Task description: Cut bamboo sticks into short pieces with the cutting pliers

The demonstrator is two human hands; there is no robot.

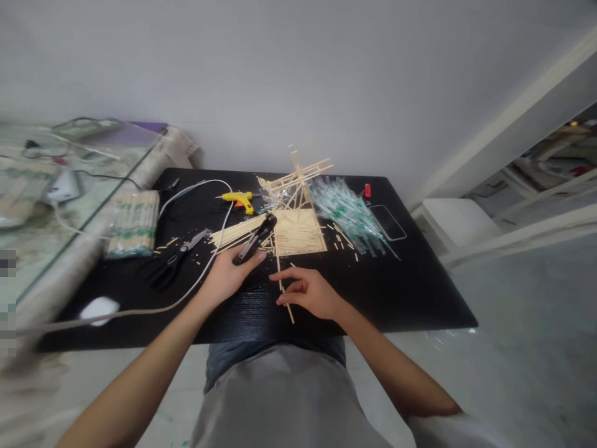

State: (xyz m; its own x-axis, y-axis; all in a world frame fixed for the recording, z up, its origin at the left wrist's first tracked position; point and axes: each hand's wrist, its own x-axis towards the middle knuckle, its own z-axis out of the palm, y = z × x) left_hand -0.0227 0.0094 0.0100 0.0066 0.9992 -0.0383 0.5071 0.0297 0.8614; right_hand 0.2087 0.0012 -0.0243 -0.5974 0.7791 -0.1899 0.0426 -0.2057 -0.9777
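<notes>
My left hand (pixel 233 272) is closed around a black hand tool (pixel 255 240) with a grey metal part; its exact kind is hard to make out. The fingers of my right hand (pixel 312 294) are bent round a thin wooden stick (pixel 290 313) that points toward me near the table's front. Just beyond lies a flat panel of wooden sticks (pixel 301 231), with a frame built of the same sticks (pixel 305 177) rising behind it. A bundle of loose sticks (pixel 237 231) lies to the left of the panel.
Black scissors (pixel 170 264) and a yellow glue gun (pixel 240 200) lie left on the black table (pixel 382 305). A white cable (pixel 186 298) crosses that side near a packed stick bundle (pixel 134 223). Clear-green wrappers (pixel 347 211) and a phone (pixel 388 222) lie right.
</notes>
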